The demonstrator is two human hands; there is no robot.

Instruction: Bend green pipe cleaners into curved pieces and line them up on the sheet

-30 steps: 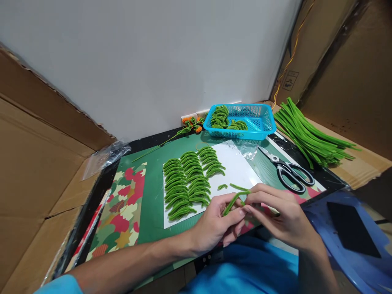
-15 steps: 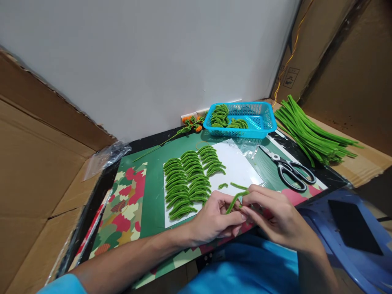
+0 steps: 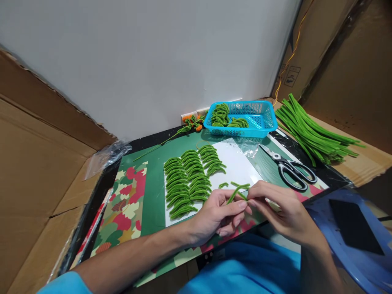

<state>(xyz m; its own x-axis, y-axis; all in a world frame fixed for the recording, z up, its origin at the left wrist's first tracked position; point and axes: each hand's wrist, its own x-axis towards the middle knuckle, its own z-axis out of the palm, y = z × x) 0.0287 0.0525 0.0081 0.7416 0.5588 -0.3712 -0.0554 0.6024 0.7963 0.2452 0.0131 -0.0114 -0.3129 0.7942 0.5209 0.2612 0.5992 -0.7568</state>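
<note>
Your left hand (image 3: pixel 218 214) and right hand (image 3: pixel 280 206) meet at the near edge of the mat, and both pinch one short green pipe cleaner piece (image 3: pixel 236 193) between thumb and forefinger, the left at its lower end, the right at its upper end. The other fingers of each hand are loosely curled. The piece is off the table, just above the near edge of the white sheet (image 3: pixel 237 165).

To bend it well, I'd keep both pinches close to the ends and let the curve form in the middle, so it matches the rows of curved green pieces (image 3: pixel 188 181) already laid on the sheet (they all arc the same way, so check yours against the nearest one). Bend gently and evenly; a sharp kink in the wire will probably not smooth out.

Two loose green bits (image 3: pixel 234 185) lie on the sheet just beyond your fingers; keep your hands clear of them, and of the rows to the left, so nothing gets swept out of line.

Farther back, the blue basket (image 3: pixel 266 122) holds more curved pieces, the scissors (image 3: pixel 290 169) lie to the right of the sheet, and the bundle of long green stems (image 3: pixel 312 132) rests on the cardboard (image 3: pixel 361 165) at the right, well apart from your hands.
</note>
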